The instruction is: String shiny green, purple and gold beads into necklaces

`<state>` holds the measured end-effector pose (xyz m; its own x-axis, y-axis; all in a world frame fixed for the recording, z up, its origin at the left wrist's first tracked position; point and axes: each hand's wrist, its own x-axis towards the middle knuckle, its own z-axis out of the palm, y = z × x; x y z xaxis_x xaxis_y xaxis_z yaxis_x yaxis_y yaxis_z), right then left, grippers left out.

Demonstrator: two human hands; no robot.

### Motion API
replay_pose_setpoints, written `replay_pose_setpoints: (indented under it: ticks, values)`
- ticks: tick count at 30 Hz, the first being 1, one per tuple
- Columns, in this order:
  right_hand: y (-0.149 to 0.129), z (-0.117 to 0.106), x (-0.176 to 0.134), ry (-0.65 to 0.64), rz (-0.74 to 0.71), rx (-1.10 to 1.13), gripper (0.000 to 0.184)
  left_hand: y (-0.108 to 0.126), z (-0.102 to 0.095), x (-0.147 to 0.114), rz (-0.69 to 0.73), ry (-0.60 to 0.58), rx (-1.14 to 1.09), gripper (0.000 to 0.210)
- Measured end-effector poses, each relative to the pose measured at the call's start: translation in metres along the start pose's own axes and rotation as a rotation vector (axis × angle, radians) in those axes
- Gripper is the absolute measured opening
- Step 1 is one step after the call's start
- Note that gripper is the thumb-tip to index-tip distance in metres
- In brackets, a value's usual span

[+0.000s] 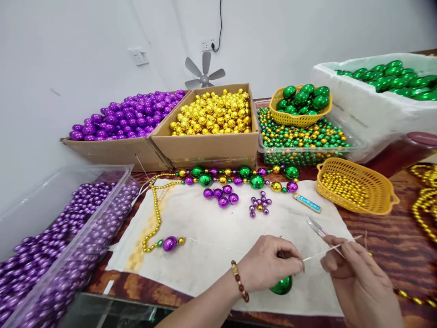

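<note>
My left hand (pixel 273 264), a bead bracelet (pixel 239 281) at its wrist, is closed, pinching a white string (pixel 322 252). A large shiny green bead (pixel 282 285) shows below its fingers; whether they grip it is hidden. My right hand (pixel 362 278) is closed on the other part of the string, which is stretched between both hands. A slim metal tool with two pointed blades, like small scissors (pixel 317 227), sticks out from its fingers. On the white cloth (pixel 205 278), a gold bead strand (pixel 156 207) ends in a purple bead (pixel 170 243).
Purple beads (pixel 223 193) lie mid-cloth near a blue-labelled strip (pixel 307 203). Behind are a box of gold balls (pixel 205 148) and a clear tub (pixel 307 149). A yellow basket (pixel 378 189) stands right; a clear bin (pixel 64 232) of purple beads is left.
</note>
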<state>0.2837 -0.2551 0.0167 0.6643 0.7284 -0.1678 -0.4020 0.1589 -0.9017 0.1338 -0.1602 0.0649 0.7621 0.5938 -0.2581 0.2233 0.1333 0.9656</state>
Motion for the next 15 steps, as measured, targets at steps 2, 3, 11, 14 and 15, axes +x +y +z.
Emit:
replay_pose_setpoints:
  ticks: [2, 3, 11, 14, 15]
  values:
    - [0.001, 0.005, -0.007, -0.082, 0.067, 0.006, 0.015, -0.001, -0.001, -0.001, 0.001, -0.011, 0.013, 0.014]
    - [0.003, 0.007, -0.01, -0.131, 0.101, -0.019, 0.016, -0.002, -0.003, -0.001, 0.005, -0.021, 0.019, 0.015]
    - [-0.017, -0.018, -0.003, 0.081, 0.019, -0.024, 0.017, 0.005, -0.059, -0.021, 0.15, -0.152, 0.508, 0.014]
    - [-0.032, -0.04, -0.001, 0.106, 0.022, -0.082, 0.022, 0.01, -0.093, -0.039, 0.174, -0.078, 0.753, 0.016]
    - [-0.033, -0.047, -0.001, 0.084, 0.035, -0.119, 0.025, 0.011, -0.103, -0.045, 0.159, -0.067, 0.805, 0.016]
